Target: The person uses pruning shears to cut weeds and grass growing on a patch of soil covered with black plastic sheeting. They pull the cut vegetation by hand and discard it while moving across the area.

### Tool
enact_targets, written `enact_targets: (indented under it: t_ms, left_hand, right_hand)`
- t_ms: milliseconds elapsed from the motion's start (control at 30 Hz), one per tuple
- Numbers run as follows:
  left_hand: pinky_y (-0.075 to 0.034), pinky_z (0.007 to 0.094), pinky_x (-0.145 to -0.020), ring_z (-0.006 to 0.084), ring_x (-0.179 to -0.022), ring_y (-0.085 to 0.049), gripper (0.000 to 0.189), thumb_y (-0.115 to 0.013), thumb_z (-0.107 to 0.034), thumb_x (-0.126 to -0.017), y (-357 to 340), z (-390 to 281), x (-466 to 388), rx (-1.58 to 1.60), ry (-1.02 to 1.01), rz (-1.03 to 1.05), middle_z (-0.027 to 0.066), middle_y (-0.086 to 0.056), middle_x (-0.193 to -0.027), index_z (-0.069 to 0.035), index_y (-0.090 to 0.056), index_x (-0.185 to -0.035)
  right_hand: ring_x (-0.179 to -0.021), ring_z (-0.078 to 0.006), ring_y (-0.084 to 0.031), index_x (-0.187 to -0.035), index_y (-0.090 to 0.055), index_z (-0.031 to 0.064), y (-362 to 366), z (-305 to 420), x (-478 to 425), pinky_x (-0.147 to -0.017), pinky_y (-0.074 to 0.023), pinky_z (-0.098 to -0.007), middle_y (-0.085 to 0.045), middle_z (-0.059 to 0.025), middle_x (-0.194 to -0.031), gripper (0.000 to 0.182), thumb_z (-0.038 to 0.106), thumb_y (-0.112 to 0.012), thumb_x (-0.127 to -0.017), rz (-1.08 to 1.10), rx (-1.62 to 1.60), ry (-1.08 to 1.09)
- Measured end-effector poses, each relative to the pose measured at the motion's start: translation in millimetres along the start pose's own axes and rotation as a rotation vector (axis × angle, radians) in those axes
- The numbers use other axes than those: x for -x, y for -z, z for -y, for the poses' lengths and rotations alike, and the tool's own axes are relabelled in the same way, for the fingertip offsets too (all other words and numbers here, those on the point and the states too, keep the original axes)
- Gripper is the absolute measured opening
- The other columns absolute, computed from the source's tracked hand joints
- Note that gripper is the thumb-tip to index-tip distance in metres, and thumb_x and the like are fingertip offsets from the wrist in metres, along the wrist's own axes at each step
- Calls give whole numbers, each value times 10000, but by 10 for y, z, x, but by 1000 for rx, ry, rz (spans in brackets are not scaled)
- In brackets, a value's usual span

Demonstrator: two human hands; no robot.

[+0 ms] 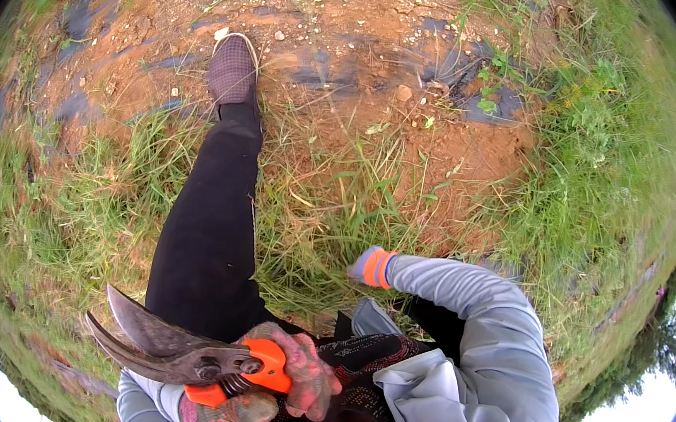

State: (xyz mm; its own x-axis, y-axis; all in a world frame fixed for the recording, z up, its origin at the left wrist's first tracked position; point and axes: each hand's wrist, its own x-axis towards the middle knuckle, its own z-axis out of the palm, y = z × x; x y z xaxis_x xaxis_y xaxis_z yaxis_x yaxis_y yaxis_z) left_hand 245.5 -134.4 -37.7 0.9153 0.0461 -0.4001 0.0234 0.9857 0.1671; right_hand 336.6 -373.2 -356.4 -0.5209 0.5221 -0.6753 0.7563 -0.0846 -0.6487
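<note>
Bypass pruning shears (189, 360) with orange handles lie across my lap at lower left, their worn metal blades spread and pointing left. My left hand (278, 379), in a soiled pink and grey glove, is closed around the handles. My right hand (360, 265) is bent inward over the cut-looking grass (310, 233) in front of me. Its pale glove has an orange and violet striped cuff; its fingers are mostly hidden, so whether they hold anything cannot be told.
My dark-trousered leg (213, 209) stretches forward, ending in a checked shoe (232, 71). Reddish soil (463, 156) with stones and torn dark plastic sheeting (500, 107) lies ahead. Taller grass and weeds (597, 128) grow on the right. Trees (663, 348) stand at the far right edge.
</note>
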Motion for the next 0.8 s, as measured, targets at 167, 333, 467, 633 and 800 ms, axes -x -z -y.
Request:
enact_targets:
  t_ms: [167,333,467,633,800]
  left_hand:
    - [-396,417,-877,261,-730,-584,274,-495,-271,-850,169,141,46,58,52,52,117,-590,-686,-1,-531,-869]
    - [-395,414,-886,265,-734,-590,272,-479,-259,-855,312,327,77,117,112,108,120,-595,-681,5,-541,-831]
    - [-395,412,-893,269,-736,-595,277,-466,-248,-859,431,385,55,160,165,180,123,-599,-678,10,-549,-801]
    - [-395,409,-902,273,-740,-601,291,-450,-236,-864,557,402,83,181,197,189,126,-605,-673,15,-559,-764]
    - [-394,407,-912,277,-743,-607,313,-434,-223,-869,636,400,83,186,234,207,129,-610,-668,21,-569,-727]
  right_hand:
    - [-864,-322,-585,-1082,-559,119,-41,-56,200,-742,-468,-388,-620,-128,-931,383,389,-520,-814,-77,-256,125]
    - [-1050,-313,-501,-1187,-448,91,1597,-594,688,-869,-430,-398,-503,-161,-1146,575,295,-681,-702,-629,-246,-560]
    - [-1161,-384,-404,-1331,-286,135,1379,-1073,627,-950,-371,-425,-334,-236,-1309,793,356,-707,-696,-844,-583,-1004]
    - [-1118,-411,-431,-1314,-341,131,1028,544,-347,-925,-374,-463,-412,-255,-1232,662,378,-599,-757,-716,-455,-572]
    - [-936,-319,-555,-1073,-549,76,773,1422,-1257,-795,-439,-397,-585,-164,-1004,336,228,-544,-774,-190,-743,671]
